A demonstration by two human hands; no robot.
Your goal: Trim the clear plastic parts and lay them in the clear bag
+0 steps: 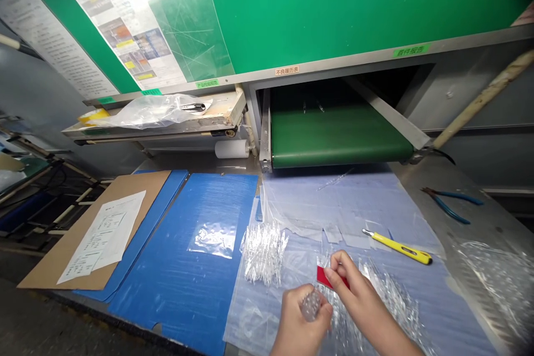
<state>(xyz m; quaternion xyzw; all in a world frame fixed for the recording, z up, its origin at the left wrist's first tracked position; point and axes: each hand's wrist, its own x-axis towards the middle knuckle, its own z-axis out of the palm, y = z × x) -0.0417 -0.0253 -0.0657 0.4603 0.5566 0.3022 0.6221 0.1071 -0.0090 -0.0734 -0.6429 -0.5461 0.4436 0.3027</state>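
My left hand (294,317) is closed round a bundle of thin clear plastic pieces (311,305), seen end-on. Just above and to its right, my right hand (348,281) pinches a small flat red piece (323,276); whether it is tape or card I cannot tell. Beneath both hands lie more clear thin plastic pieces (394,295), partly hidden by my right forearm. A neat pile of similar clear pieces (263,253) rests to the left on the bluish plastic sheet (298,267). Beyond my right hand is a yellow utility knife (400,248).
A green conveyor belt (334,136) ends behind the sheet. Blue-handled pliers (450,206) and a clear plastic bag (496,278) lie at the right. Blue boards (167,267), a clear packet (214,238) and brown cardboard (142,186) with paper (104,233) cover the left side.
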